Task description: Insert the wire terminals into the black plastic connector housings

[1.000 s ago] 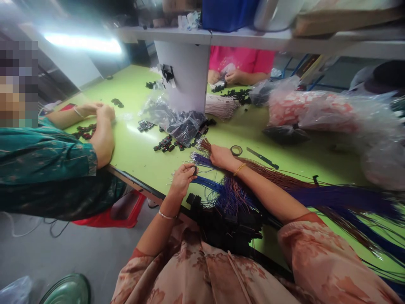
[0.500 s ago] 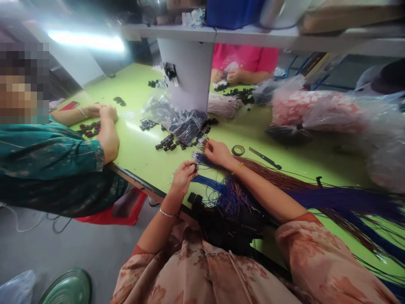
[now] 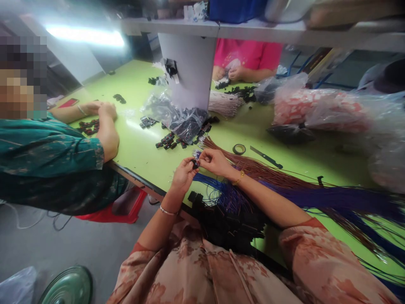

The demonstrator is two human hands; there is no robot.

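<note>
My left hand (image 3: 182, 174) pinches a small black connector (image 3: 194, 163) just above the near edge of the green table (image 3: 139, 147). My right hand (image 3: 215, 161) has its fingers pinched together right beside that connector, on a thin wire I can barely make out. Long bundles of brown wires (image 3: 262, 169) and blue and purple wires (image 3: 316, 196) lie across the table under my right forearm. A heap of finished black connectors with wires (image 3: 228, 219) sits at the table edge against my body.
Loose black connectors (image 3: 167, 141) and a clear bag of them (image 3: 180, 120) lie ahead. A tape roll (image 3: 238, 149) and a black cutter (image 3: 265, 157) rest to the right. One person in green (image 3: 53, 156) works at the left, another in pink (image 3: 247, 57) opposite. Plastic bags (image 3: 319, 112) fill the right.
My right hand has left the wire ends on the table and come back to meet my left hand at the connector. My left hand stayed nearly still.
</note>
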